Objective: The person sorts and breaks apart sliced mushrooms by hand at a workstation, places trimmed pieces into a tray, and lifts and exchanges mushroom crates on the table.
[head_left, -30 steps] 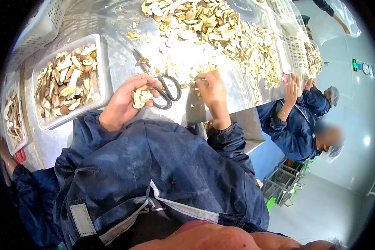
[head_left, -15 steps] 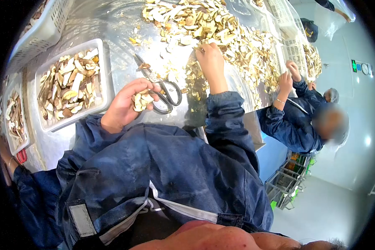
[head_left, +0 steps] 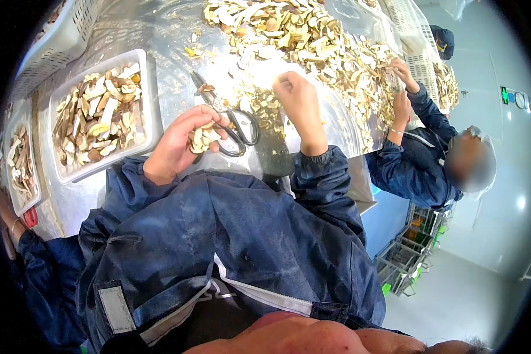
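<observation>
Several pale mushroom slices [head_left: 203,139] are gathered in my left hand [head_left: 176,141], with its fingers curled around them. Just right of it lies a pair of black-handled scissors [head_left: 255,125], with a brown scrap on the blades. My right hand [head_left: 301,107] hovers at the near edge of a wide spread of sliced mushrooms [head_left: 289,29]. Its fingers are bent inward and pressed together; bright glare hides whatever may be between the tips. Smaller mushroom bits [head_left: 265,112] lie on the metal table beneath that hand.
A white tray [head_left: 152,106] of mushroom slices stands at my left, with a smaller tray [head_left: 36,177] beyond it. Perforated white crates [head_left: 71,50] stand at back left and right. A co-worker [head_left: 407,171] handles slices at right; another person's sleeve [head_left: 47,277] shows at lower left.
My right hand has drawn slightly back from the mushroom spread toward me. My left hand still holds its slices. The co-worker's hands at right have shifted over the mushrooms.
</observation>
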